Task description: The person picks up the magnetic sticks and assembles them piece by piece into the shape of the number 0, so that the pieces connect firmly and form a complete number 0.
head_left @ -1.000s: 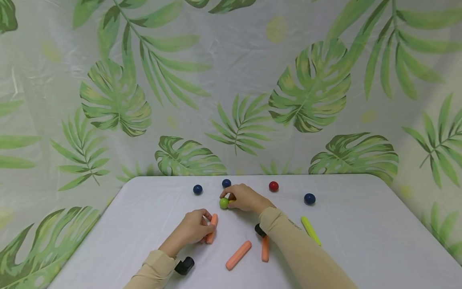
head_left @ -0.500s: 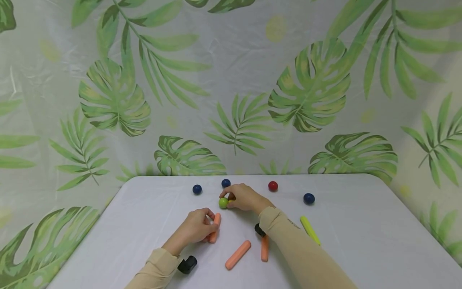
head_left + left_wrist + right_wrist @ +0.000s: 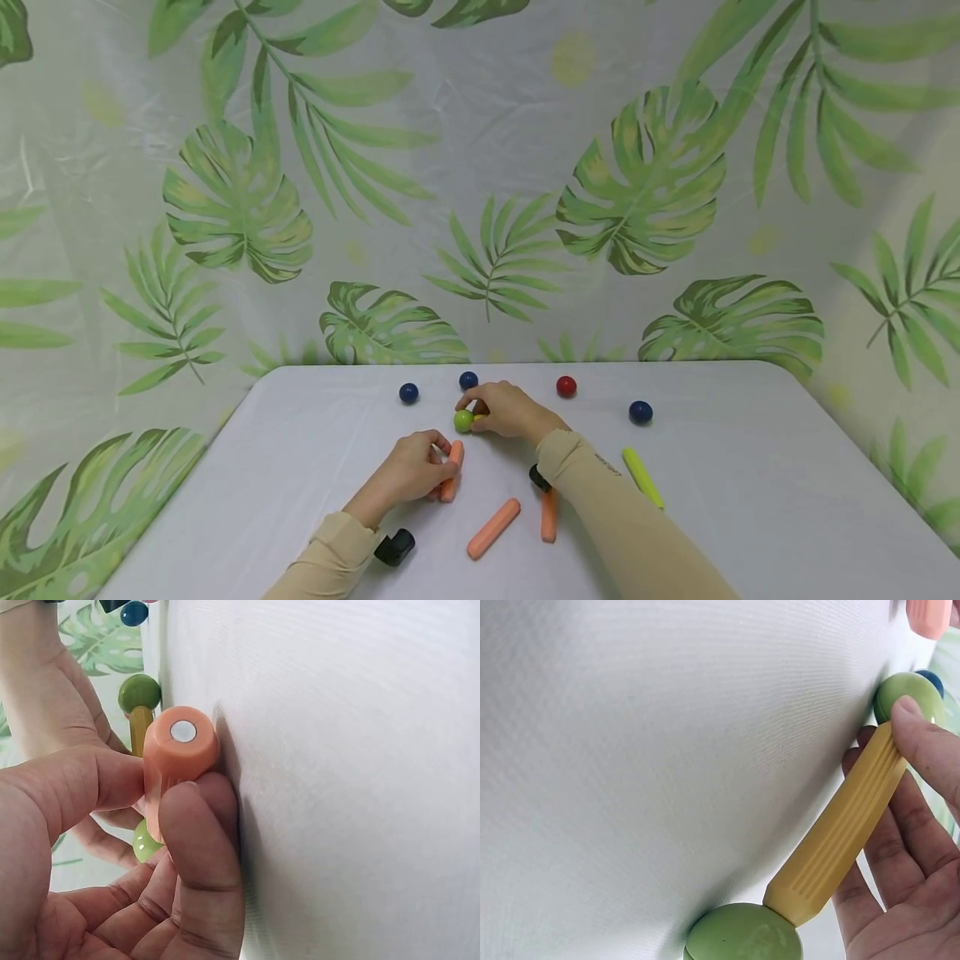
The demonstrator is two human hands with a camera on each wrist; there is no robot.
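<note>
Over the white worktop (image 3: 315, 450), the left hand (image 3: 409, 468) pinches a ridged salmon rod (image 3: 181, 746) in its fingers; at 2 o'clock from it, the right hand (image 3: 508, 409) has its fingers gripping a ridged yellow rod (image 3: 840, 832) with a glossy green ball (image 3: 742, 934) at each end.

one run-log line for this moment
left hand: pinches salmon stick; right hand: holds yellow stick, green ball at each end; red ball: on table
</note>
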